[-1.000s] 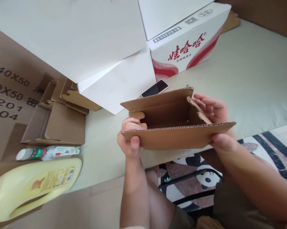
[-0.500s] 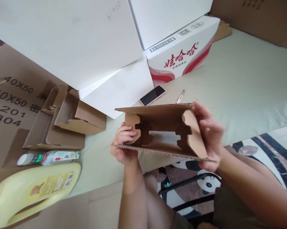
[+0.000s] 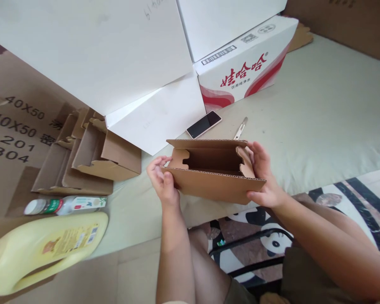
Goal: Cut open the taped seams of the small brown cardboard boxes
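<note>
Between my two hands is a small brown cardboard box (image 3: 215,185), its top open toward me and its notched end flaps folded inward. My left hand (image 3: 164,181) grips the left end, thumb on the near wall and fingers behind. At the right end my right hand (image 3: 264,177) is closed on the box, fingers on the far side and thumb below the near edge. The inside of the box is dark, and its bottom cannot be seen. Just beyond it lie a phone (image 3: 204,124) and a slim pale utility knife (image 3: 241,128).
More open cardboard boxes (image 3: 107,169) stand at left, beside a small bottle (image 3: 66,204) and a large yellow jug (image 3: 47,249). White boxes (image 3: 152,114) and a red-and-white carton (image 3: 246,67) line the back. A black metal frame (image 3: 249,240) is below, near my legs.
The box has tipped so its near wall faces me and the gap through its bottom is out of sight. My left thumb has moved onto the near wall.
</note>
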A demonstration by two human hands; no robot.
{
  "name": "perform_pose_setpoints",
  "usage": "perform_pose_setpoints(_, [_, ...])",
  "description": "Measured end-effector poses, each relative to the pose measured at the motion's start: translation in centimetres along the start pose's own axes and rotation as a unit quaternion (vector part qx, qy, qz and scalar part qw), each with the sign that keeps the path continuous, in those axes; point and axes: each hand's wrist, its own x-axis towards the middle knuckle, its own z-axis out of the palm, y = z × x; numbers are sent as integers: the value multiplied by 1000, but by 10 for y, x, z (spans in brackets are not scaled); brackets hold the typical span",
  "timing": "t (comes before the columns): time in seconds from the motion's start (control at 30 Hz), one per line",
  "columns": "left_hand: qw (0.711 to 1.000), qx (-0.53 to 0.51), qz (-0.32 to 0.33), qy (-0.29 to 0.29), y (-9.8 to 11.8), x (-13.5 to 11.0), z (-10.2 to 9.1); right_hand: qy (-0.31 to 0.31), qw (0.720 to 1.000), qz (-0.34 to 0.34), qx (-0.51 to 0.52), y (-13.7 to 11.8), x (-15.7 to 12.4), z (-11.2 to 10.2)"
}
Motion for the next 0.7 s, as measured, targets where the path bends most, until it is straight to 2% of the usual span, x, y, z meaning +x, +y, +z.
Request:
perform_pose_setpoints(0.23, [999,1,28,-35,5,-2,-4,-39,998,30,-25,-3,-4,-1])
perform_pose_setpoints(0.4, [999,-7,20,-48,6,-1,-9,-28,998,-17,-54,-9,-3,2])
perform_pose_setpoints(0.53, [998,-3,24,-53,4,-1,-8,-33,995,-29,-89,-14,0,3])
perform_pose_setpoints(0.7, [996,78,32,-22,1,-1,-10,48,997,-1,-53,-12,-3,9])
